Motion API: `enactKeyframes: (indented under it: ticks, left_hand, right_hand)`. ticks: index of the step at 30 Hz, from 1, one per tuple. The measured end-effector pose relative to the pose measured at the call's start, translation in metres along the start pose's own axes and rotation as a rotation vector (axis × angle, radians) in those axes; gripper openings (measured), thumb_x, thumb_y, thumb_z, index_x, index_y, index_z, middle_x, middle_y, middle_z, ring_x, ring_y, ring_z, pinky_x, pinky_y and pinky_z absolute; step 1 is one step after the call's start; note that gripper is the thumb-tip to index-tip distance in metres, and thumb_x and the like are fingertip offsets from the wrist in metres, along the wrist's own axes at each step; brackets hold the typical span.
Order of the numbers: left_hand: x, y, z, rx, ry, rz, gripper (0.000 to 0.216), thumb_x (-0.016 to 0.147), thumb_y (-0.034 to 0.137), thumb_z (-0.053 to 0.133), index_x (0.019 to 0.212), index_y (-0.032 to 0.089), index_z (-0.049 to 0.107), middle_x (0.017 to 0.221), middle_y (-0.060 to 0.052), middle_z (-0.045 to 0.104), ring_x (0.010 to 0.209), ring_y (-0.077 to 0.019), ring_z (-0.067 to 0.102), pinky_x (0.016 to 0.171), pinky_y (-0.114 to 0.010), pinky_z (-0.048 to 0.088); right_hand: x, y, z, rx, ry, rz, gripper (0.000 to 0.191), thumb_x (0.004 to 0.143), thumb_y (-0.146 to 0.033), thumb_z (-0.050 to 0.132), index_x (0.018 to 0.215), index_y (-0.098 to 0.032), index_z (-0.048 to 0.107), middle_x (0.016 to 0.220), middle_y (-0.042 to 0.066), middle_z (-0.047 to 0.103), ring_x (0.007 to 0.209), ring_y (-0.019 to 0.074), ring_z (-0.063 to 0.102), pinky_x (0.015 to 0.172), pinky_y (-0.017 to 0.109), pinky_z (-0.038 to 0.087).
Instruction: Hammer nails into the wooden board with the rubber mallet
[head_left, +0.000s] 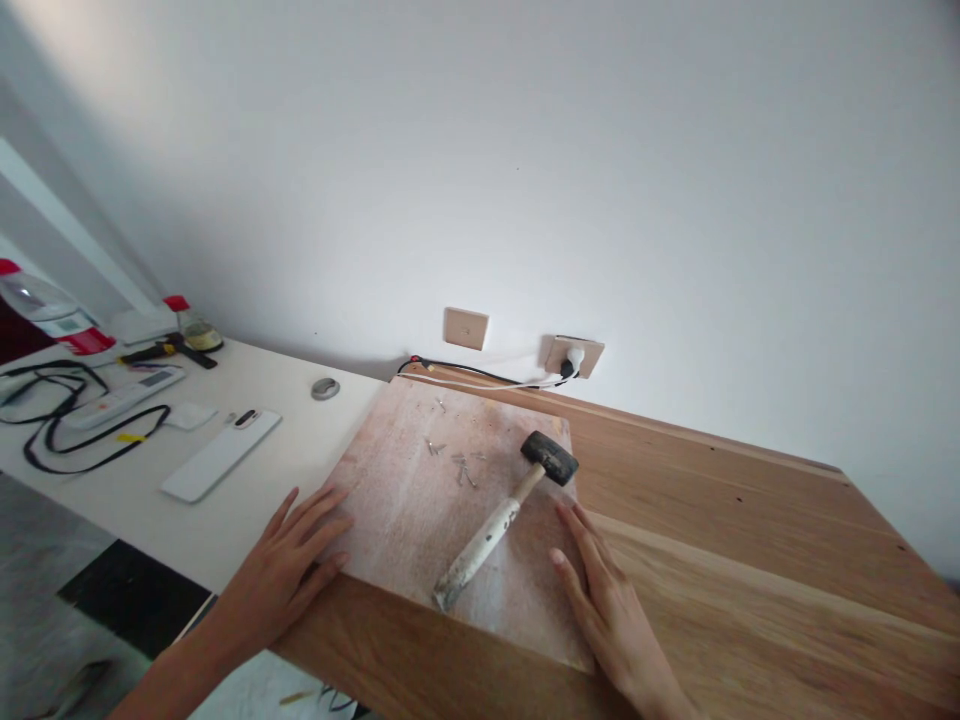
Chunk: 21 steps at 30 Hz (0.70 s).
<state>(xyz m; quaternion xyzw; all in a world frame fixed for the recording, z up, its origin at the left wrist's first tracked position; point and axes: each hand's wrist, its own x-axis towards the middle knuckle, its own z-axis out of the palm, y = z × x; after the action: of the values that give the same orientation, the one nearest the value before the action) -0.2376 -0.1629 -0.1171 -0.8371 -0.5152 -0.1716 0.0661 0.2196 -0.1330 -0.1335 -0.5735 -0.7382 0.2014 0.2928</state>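
A pale, worn square board (420, 520) lies flat across the join of a white desk and a wooden table. On it rests a hammer (504, 518) with a black head and a paint-stained white handle, lying diagonally. Several small nails (459, 464) are scattered on the board beyond the handle. My left hand (289, 562) lies flat, fingers spread, on the board's left edge. My right hand (611, 605) rests flat at the board's right edge, beside the hammer handle. Neither hand holds anything.
The wooden table (750, 560) stretches to the right. The white desk (247, 500) on the left carries a white phone (221, 453), black cables (67, 420), a remote (124, 396) and bottles (45, 310). A plug (574, 358) sits in a wall socket behind the board.
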Motion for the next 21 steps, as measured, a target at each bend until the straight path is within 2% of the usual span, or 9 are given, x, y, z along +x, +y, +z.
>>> enactKeyframes:
  ticks: [3, 6, 9, 11, 15, 21]
  left_hand:
    - [0.000, -0.003, 0.001, 0.012, 0.051, -0.069, 0.038, 0.103, 0.035, 0.054, 0.137, 0.024, 0.065, 0.153, -0.011, 0.063, 0.144, -0.0300, 0.057, 0.127, -0.055, 0.038]
    - [0.003, -0.003, 0.002, 0.008, 0.083, -0.120, 0.045, 0.105, 0.040, 0.050, 0.145, 0.022, 0.061, 0.151, -0.012, 0.064, 0.139, -0.0301, 0.061, 0.121, -0.050, 0.047]
    - [0.008, -0.002, 0.003, -0.016, 0.083, -0.120, 0.044, 0.104, 0.045, 0.052, 0.139, 0.022, 0.067, 0.145, -0.011, 0.069, 0.136, -0.0312, 0.064, 0.116, -0.048, 0.053]
    - [0.012, 0.002, 0.002, -0.029, 0.078, -0.119, 0.042, 0.104, 0.047, 0.054, 0.132, 0.023, 0.073, 0.140, -0.011, 0.073, 0.134, -0.0324, 0.066, 0.112, -0.049, 0.056]
    - [0.018, 0.024, -0.004, -0.033, 0.074, -0.116, 0.039, 0.104, 0.049, 0.055, 0.121, 0.023, 0.077, 0.134, -0.010, 0.076, 0.129, -0.0342, 0.069, 0.107, -0.051, 0.060]
    - [0.026, 0.074, -0.001, -0.070, 0.026, -0.012, 0.034, 0.102, 0.043, 0.059, 0.126, 0.024, 0.074, 0.135, -0.008, 0.076, 0.129, -0.0306, 0.070, 0.104, -0.042, 0.062]
  right_hand:
    - [0.000, -0.002, -0.001, -0.054, 0.012, -0.043, 0.058, 0.108, -0.044, 0.048, 0.163, -0.027, 0.043, 0.167, 0.012, 0.047, 0.153, 0.0314, 0.045, 0.123, 0.057, 0.042]
    - [0.001, -0.007, -0.003, -0.139, 0.040, -0.084, 0.052, 0.108, -0.044, 0.048, 0.156, -0.027, 0.054, 0.163, 0.013, 0.052, 0.150, 0.0337, 0.049, 0.119, 0.058, 0.048]
    - [0.003, -0.013, -0.004, -0.239, 0.085, -0.110, 0.045, 0.108, -0.047, 0.046, 0.142, -0.026, 0.066, 0.154, 0.015, 0.062, 0.144, 0.0353, 0.057, 0.111, 0.058, 0.055]
    - [0.005, -0.014, -0.005, -0.301, 0.104, -0.121, 0.043, 0.108, -0.048, 0.045, 0.136, -0.026, 0.069, 0.150, 0.016, 0.065, 0.140, 0.0355, 0.061, 0.108, 0.058, 0.056]
    - [-0.001, 0.000, -0.013, -0.373, 0.138, -0.120, 0.044, 0.108, -0.051, 0.043, 0.133, -0.025, 0.068, 0.143, 0.015, 0.070, 0.136, 0.0360, 0.063, 0.107, 0.058, 0.055]
    - [-0.034, 0.043, -0.048, -0.413, 0.208, -0.042, 0.040, 0.108, -0.052, 0.044, 0.126, -0.025, 0.068, 0.128, 0.011, 0.077, 0.136, 0.0360, 0.062, 0.104, 0.056, 0.053]
